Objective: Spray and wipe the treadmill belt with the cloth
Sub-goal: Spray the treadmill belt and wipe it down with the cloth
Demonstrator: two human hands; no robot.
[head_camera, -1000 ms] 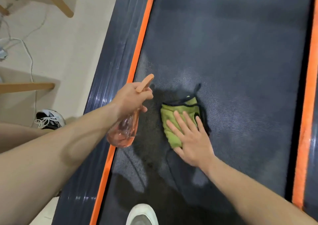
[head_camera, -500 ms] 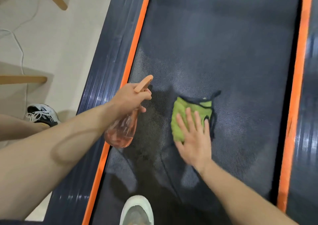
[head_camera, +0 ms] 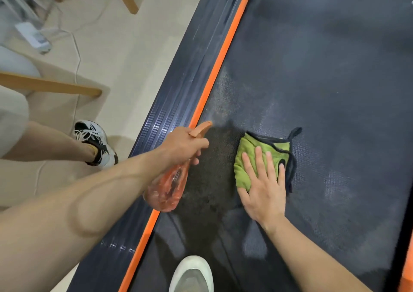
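Since the frame one second earlier, the cloth (head_camera: pixel 249 151) and the right hand (head_camera: pixel 263 189) have shifted right, away from the spray bottle (head_camera: pixel 167 189).

1. Right hand: fingers straight and spread, pressing flat on the near half of the green, dark-edged cloth.
2. Cloth: lies on the belt (head_camera: pixel 335 86), near its left side, just right of a dark wet patch.
3. Left hand (head_camera: pixel 183 145): fingers curled round the neck of the orange bottle, nozzle pointing to the far end. The bottle body hangs above the orange stripe (head_camera: pixel 221 59).
4. A pale shoe (head_camera: pixel 192 274) stands on the near belt. A black-and-white sneaker (head_camera: pixel 96 142) stands on the floor (head_camera: pixel 125 57), left.
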